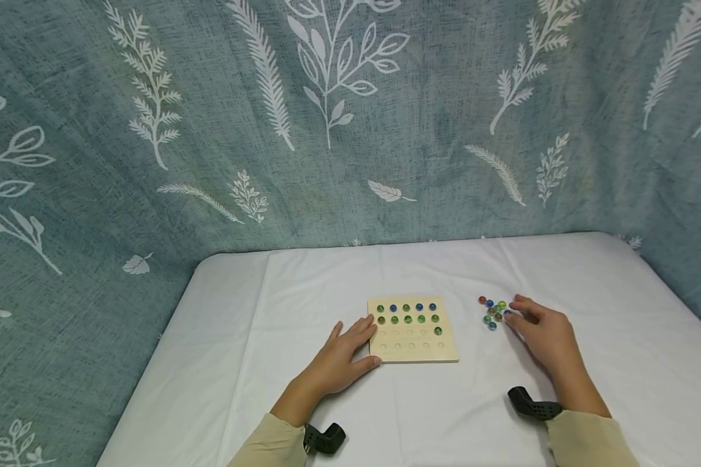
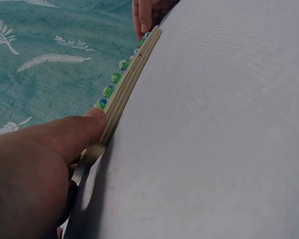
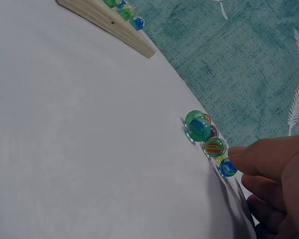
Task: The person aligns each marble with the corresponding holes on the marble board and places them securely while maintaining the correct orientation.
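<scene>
A pale wooden board (image 1: 411,356) with rows of round hollows lies on the white cloth. Green and blue glass marbles fill its two far rows, and one green marble (image 1: 438,331) sits at the right end of the third. My left hand (image 1: 341,353) rests at the board's left side, fingers extended along it and thumb at the near corner. To the right of the board is a loose cluster of glass marbles (image 1: 488,311). My right hand (image 1: 546,331) reaches into its right side, thumb and forefinger apart, the thumb tip right at a blue marble (image 3: 227,168).
A white cloth (image 1: 304,285) covers the table. Behind it hangs a teal curtain (image 1: 327,194) with white leaf prints. Each wrist wears a black camera mount, the left one (image 1: 325,439) and the right one (image 1: 534,405) both close above the cloth.
</scene>
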Demonstrator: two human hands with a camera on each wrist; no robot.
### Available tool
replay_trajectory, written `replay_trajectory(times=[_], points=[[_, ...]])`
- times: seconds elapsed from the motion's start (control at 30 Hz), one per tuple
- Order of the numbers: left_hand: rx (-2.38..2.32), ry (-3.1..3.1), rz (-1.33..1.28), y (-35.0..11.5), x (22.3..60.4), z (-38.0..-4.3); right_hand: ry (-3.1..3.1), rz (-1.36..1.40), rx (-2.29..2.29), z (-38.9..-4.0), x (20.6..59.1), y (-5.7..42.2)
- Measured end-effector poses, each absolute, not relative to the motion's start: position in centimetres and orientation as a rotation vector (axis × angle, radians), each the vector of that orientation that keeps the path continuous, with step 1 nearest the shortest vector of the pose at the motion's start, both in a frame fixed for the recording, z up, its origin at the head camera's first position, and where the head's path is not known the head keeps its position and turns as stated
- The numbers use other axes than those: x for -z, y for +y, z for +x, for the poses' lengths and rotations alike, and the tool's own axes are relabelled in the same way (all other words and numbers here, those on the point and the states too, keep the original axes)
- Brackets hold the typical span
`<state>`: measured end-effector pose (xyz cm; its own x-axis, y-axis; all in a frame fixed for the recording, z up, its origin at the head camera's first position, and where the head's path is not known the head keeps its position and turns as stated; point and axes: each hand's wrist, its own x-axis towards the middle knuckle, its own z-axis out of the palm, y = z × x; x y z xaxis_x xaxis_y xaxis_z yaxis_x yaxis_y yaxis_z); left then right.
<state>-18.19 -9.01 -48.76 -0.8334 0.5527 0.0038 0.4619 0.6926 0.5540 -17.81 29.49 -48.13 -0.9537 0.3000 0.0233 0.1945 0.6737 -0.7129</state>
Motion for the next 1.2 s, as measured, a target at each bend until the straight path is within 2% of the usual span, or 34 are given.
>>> replay_trajectory(times=[1.2], points=[[-0.847, 2.730, 0.832, -9.08, 48.58, -18.23, -2.792, -0.312, -1.043, -17.73, 48.46, 28.95]])
